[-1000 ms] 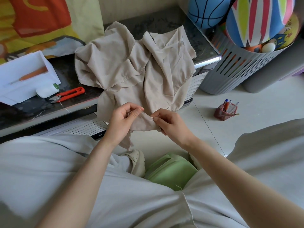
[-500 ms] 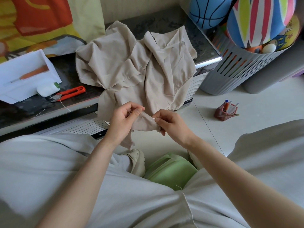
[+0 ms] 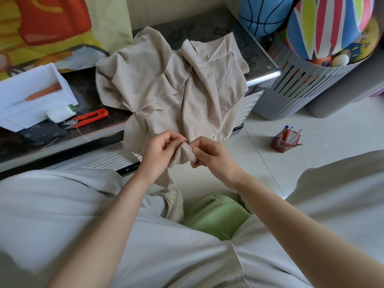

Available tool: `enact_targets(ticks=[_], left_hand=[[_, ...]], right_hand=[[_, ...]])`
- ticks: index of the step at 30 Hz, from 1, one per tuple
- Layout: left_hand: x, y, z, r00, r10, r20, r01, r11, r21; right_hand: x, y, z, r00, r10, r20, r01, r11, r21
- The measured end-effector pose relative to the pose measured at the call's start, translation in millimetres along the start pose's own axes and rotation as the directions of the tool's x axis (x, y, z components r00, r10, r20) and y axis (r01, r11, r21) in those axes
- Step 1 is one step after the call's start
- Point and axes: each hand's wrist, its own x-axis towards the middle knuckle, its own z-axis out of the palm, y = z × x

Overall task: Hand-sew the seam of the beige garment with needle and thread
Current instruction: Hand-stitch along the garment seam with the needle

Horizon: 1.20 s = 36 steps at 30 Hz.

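Right hand (image 3: pixel 212 154) closer; garment (image 3: pixel 172 86) seemingly bunched

Head-worn view, forward and downward, close.

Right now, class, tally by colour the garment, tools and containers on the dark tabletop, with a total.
Orange: 2 (snips, handled tool in the box)
White: 2 (box, small container)
Beige: 1 (garment)
Total: 5

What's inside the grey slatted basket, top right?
A large striped ball sits on top of the grey basket, with a yellow cartoon-printed ball and a small white egg-shaped thing beside it. Orange shows through the slots; whatever lies below the balls is covered.
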Motion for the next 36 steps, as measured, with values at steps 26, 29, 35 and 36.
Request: enact_targets(ticks=[26, 29, 35, 36], left_hand=[[-4.4, 5.8, -0.9, 0.985, -0.103, 0.141, 0.124, 0.981, -0.151], [-3.6, 4.2, -1.6, 0.985, -0.116, 0.129, 0.138, 0.975, -0.172], [-1.5, 2.7, 0.4, 0.987, -0.126, 0.098, 0.139, 0.980, -0.144], [-1.1, 2.0, 1.1, 0.988, -0.127, 0.084, 0.138, 0.980, -0.146]], right_hand=[[4.8, -3.6, 9.4, 0.989, 0.143, -0.034, -0.138, 0.982, 0.128], [4.6, -5.0, 7.1, 0.991, 0.126, -0.050, -0.124, 0.991, 0.054], [8.4, -1.8, 1.6, 0.978, 0.160, -0.137, -0.152, 0.986, 0.065], [9.2, -2.1, 1.8, 0.974, 0.175, -0.146, -0.162, 0.982, 0.095]])
